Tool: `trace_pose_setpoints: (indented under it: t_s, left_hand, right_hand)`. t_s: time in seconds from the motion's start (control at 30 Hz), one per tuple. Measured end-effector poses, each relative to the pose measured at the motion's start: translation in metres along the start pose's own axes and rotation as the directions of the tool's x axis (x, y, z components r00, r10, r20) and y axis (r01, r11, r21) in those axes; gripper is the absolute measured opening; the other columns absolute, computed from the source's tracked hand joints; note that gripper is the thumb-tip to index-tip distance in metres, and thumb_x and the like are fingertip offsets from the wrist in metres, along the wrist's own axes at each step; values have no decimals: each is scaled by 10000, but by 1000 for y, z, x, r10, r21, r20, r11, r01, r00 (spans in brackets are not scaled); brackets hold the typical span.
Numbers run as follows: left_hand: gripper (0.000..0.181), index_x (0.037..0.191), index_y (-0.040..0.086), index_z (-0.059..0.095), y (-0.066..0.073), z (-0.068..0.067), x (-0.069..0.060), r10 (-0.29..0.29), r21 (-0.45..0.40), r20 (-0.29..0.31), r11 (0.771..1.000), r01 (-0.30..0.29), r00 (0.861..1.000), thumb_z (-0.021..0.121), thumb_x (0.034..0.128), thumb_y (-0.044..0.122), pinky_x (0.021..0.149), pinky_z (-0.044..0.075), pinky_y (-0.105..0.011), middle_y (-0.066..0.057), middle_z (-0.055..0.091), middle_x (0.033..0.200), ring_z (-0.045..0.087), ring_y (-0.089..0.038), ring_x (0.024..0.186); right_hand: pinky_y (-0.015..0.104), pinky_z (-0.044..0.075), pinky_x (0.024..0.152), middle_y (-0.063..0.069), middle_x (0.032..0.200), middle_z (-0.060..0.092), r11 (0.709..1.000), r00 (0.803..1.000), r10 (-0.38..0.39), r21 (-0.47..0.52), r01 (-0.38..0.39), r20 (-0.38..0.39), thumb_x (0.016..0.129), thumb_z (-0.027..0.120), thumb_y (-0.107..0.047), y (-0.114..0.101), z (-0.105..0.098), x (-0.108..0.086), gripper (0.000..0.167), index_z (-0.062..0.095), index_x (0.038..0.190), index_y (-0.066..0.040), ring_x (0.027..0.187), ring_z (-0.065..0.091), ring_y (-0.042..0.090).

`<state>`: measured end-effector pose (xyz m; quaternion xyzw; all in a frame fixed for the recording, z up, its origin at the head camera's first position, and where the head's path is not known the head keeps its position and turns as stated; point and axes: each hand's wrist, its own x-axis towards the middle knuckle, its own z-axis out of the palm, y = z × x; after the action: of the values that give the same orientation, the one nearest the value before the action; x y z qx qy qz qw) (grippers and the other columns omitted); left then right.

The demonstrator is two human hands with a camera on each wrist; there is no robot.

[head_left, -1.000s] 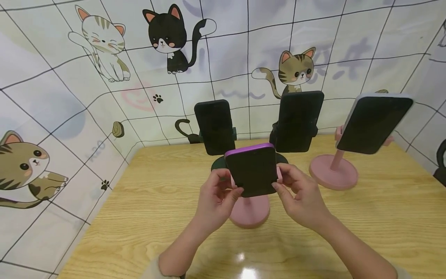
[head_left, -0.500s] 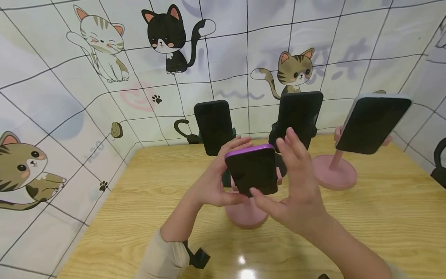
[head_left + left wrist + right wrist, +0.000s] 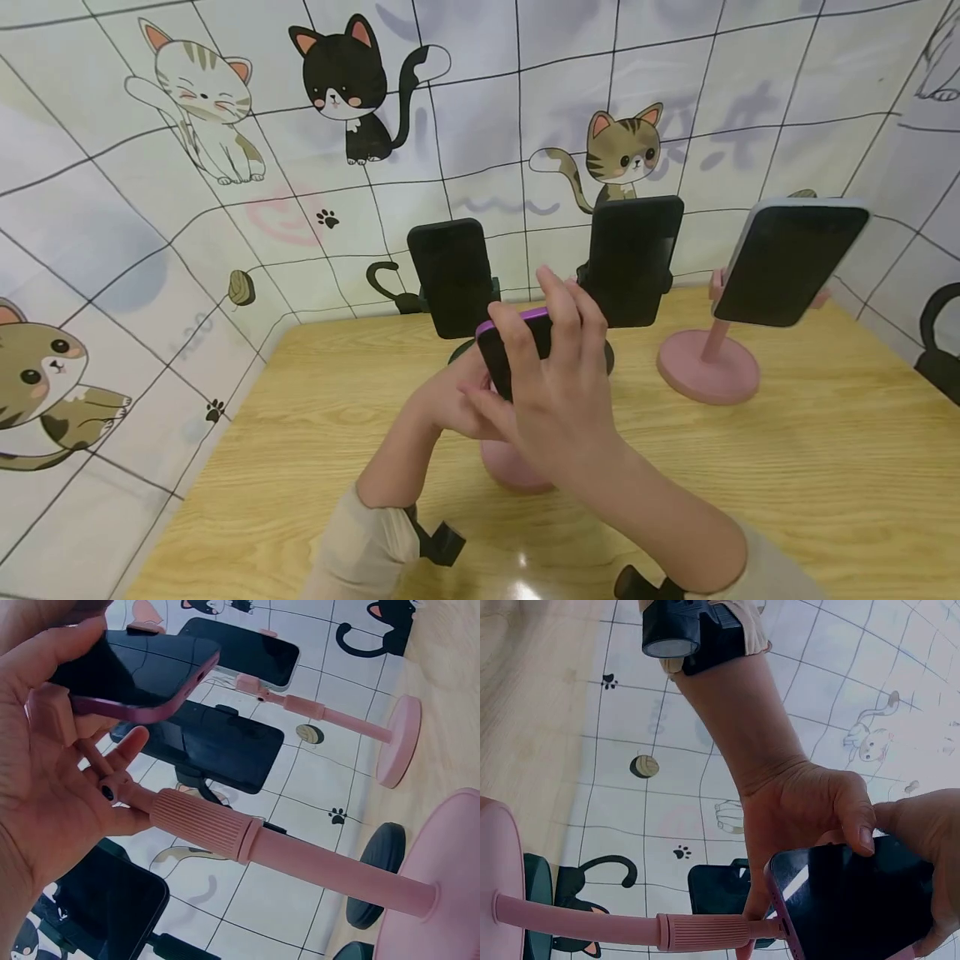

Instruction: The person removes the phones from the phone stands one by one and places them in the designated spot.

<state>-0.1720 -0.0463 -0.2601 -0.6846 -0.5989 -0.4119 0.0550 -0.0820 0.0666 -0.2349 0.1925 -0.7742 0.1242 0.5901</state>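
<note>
Your left hand (image 3: pixel 453 404) pinches the purple-edged phone (image 3: pixel 497 357) atop the near pink stand (image 3: pixel 330 870), while your right hand (image 3: pixel 562 396) reaches across its screen, its grip impossible to tell. You appear to be adjusting the phone's angle; the next move likely calls for bracing the mount while turning gently.

The smartphone (image 3: pixel 146 671), dark-screened with a purple frame, sits in the pink phone stand (image 3: pixel 300 862), its glossy face tilted back and its purple top edge toward 12 o'clock in the head view. The left hand (image 3: pixel 459 396) holds it from the 9 o'clock side, thumb over the screen's edge; the right hand (image 3: pixel 558 396) hides much of its 3 o'clock half. Below, the stand's ribbed collar (image 3: pixel 206 823) and smooth post (image 3: pixel 585 918) meet a round base (image 3: pixel 516 468) at 6 o'clock, flat on the surface (image 3: pixel 345 400).
</note>
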Motion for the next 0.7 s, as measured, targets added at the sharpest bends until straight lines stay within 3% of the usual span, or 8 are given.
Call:
trace_pose_setpoints:
  t_s: [0.07,0.17,0.27,0.47,0.7]
  left_hand:
    - [627,1124,-33,407,-1,-1,1,-9,-19,20,1000,9,1000,737,594,32,855,443,-311,-134,509,1020,509,-193,934]
    - [602,1121,-39,413,-2,-2,2,-42,-32,45,999,44,998,722,608,25,851,446,-299,-127,521,1010,521,-183,925]
    - [570,1120,-45,419,-3,-3,2,-68,-54,69,996,71,995,705,632,27,855,445,-298,-129,529,1006,526,-182,930]
    - [533,1096,-52,437,-3,-5,2,-131,-131,98,981,144,986,705,639,12,829,456,-301,-139,541,971,532,-179,896]
    - [544,1106,-60,443,1,-7,1,-213,-188,141,953,237,967,721,644,11,800,471,-299,-139,554,939,539,-163,846]
  right_hand:
    - [496,446,734,294,1193,388,1000,1000,6,-5,-6,2,598,809,-258,1,1,0,662,443,1098,-24,974,419,453]
    - [443,464,573,263,1169,405,1000,1000,29,-12,-29,6,603,765,-181,2,2,-1,582,444,1071,-50,875,426,419]
    - [421,462,499,233,1143,419,998,998,62,21,-63,17,586,736,-150,4,4,0,554,455,1058,-75,830,423,400]
    - [453,476,470,196,1105,438,988,994,110,110,-112,21,578,714,-151,8,4,3,514,501,1045,-117,817,433,388]
    - [427,473,455,184,1094,431,977,992,114,175,-121,47,574,723,-160,12,3,4,505,524,1037,-127,840,436,375]
